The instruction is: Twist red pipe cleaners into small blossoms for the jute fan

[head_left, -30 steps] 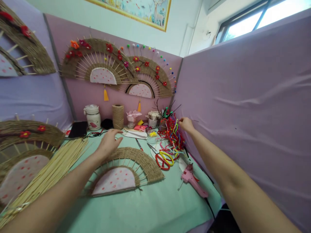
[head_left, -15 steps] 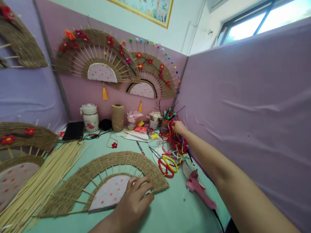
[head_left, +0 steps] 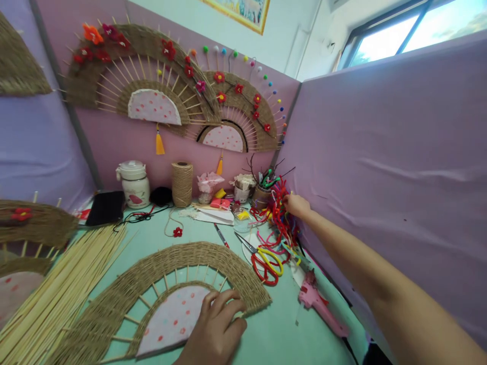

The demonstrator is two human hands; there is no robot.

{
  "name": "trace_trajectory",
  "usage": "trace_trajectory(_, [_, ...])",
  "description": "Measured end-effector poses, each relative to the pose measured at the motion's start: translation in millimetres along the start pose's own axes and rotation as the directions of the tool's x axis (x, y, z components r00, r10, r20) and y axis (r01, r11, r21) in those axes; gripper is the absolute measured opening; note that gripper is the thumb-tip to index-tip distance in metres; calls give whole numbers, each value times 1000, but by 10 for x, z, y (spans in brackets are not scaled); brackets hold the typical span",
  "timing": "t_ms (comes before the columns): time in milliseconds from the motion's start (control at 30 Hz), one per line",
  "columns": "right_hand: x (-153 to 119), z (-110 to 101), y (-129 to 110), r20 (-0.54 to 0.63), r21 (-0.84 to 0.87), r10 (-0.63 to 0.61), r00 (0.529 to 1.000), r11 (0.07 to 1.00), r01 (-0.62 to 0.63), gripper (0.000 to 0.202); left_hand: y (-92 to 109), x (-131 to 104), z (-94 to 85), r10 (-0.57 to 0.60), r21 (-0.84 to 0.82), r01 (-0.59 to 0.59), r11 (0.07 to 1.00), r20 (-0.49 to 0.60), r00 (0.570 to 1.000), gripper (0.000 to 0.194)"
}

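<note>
A woven twine fan point(head_left: 167, 258) with a pale, red-dotted half-circle centre lies on the green tabletop. My left hand point(head_left: 218, 324) rests over the right part of that centre, its fingers spread and bent. At the back right, a tangled bunch of mostly red fuzzy pipe cleaners point(head_left: 280, 215) leans by the purple partition. My right hand point(head_left: 297, 205) is closed at the bunch's upper right edge; what its fingertips pinch is too small to make out. Red and yellow scissors point(head_left: 266, 261) lie between the fan and the bunch.
A pink glue gun point(head_left: 321, 309) with a cord lies at right. Along the back stand a white jar point(head_left: 135, 187), a twine spool point(head_left: 182, 185) and a pot of twigs point(head_left: 262, 196). Pale strips point(head_left: 72, 279) cover the left side. Finished fans point(head_left: 152, 50) hang behind.
The view has shifted slightly. My right hand has moved a little right, to the outer edge of the pipe cleaner bunch. My left hand stays on the fan.
</note>
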State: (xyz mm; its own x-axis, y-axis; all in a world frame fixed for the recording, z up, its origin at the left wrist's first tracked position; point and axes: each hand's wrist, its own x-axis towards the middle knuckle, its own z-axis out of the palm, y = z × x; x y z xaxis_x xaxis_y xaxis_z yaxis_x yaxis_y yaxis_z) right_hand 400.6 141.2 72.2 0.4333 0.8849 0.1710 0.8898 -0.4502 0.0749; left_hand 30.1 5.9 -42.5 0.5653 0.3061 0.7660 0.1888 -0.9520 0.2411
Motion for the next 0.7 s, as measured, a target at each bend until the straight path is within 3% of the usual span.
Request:
trace_trajectory(267, [-55,-1,44,23,84,-4,1000,996,2,29,-15,48,-110,5,34,-9,999,101,995,21])
trace_trajectory(433, [29,19,33,30,203,7,1000,979,-13,24,-42,26,-81,-9,69,5,998,66,998,19])
trace_trajectory(567, [109,49,1,70,337,59,996,938,-79,19,-82,-16,-27,-25,96,22,995,28,999,19])
trace_trajectory(700, [187,119,-61,109,463,153,982,867,-186,26,-164,-64,-9,-3,144,-4,990,49,999,17])
